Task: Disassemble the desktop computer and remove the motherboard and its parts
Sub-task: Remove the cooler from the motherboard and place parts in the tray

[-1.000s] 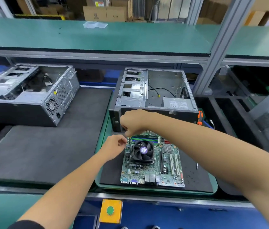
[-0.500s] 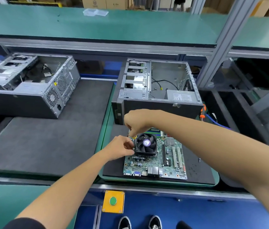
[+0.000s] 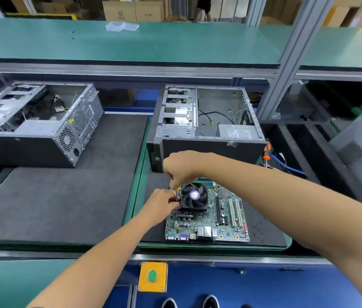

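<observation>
Both hands work the black finned cooler fan (image 3: 194, 197) on the green motherboard (image 3: 206, 215) lying on the dark foam mat (image 3: 262, 227): left hand (image 3: 161, 202) pinching its edge should steady it while the right hand (image 3: 181, 167), curled round a thin yellow-tipped tool (image 3: 176, 189), keeps vertical.

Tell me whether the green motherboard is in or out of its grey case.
Out: the green motherboard lies flat on the black mat, before the opened grey case.

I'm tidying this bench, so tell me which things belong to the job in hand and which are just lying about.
In use: motherboard; cooler fan; left hand; right hand; open case behind.

Lying about: second case; orange-handled screwdriver; clear plastic tray; cardboard boxes.
</observation>
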{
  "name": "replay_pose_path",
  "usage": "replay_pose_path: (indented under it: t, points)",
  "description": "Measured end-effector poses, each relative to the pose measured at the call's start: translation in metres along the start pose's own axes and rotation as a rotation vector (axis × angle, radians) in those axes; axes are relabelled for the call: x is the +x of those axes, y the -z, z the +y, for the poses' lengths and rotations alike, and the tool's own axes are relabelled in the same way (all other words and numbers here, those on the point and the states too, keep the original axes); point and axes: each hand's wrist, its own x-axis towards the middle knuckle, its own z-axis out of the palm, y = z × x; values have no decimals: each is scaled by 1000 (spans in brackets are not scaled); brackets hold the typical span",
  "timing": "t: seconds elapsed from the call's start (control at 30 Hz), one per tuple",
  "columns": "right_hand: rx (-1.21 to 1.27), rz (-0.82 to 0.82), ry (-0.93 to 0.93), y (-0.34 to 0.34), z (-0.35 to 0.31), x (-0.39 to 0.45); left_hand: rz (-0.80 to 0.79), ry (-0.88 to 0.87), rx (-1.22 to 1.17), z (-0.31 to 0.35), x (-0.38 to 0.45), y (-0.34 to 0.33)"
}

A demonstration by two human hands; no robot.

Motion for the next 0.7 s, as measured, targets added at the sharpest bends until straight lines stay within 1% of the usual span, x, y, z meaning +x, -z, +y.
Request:
replay_pose_path:
  t: [0.2,0.4,0.7]
  points:
    - [-16,-2,-12,-1,3,-3,-25,-29,56,3,3,2]
    - [24,-2,-5,3,0,-3,-21,-26,45,2,1,1]
    - [-35,0,-3,4,-6,-5,-43,-23,118,5,0,2]
